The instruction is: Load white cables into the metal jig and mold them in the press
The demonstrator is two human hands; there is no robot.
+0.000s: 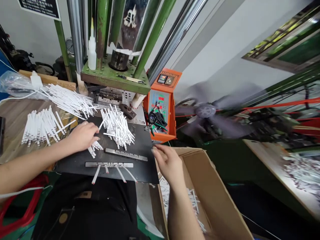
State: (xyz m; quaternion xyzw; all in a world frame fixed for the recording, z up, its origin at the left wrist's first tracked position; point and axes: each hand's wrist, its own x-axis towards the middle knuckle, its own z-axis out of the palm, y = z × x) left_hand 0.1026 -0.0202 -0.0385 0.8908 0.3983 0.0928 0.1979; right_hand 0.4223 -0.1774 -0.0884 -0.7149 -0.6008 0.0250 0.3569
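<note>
My left hand point(83, 136) is over a small bunch of white strips point(95, 149) on the black mat point(75, 164); its fingers are bent, and what they grip is hidden. My right hand point(170, 163) hangs above the near edge of the cardboard box, fingers apart, holding nothing. A metal bar point(109, 164) near the mat's front edge has several white strips with reddish tips sticking out toward me. Behind it lies a second metal bar point(126, 154) with no strips in it. Further back on the mat is a pile of white strips point(117, 128).
More strip piles point(41, 126) lie at the left. A green press point(115, 80) stands behind the mat, beside an orange control box point(172, 110). The cardboard box point(212, 186) at the right holds white pieces. A fan point(206, 110) spins behind it.
</note>
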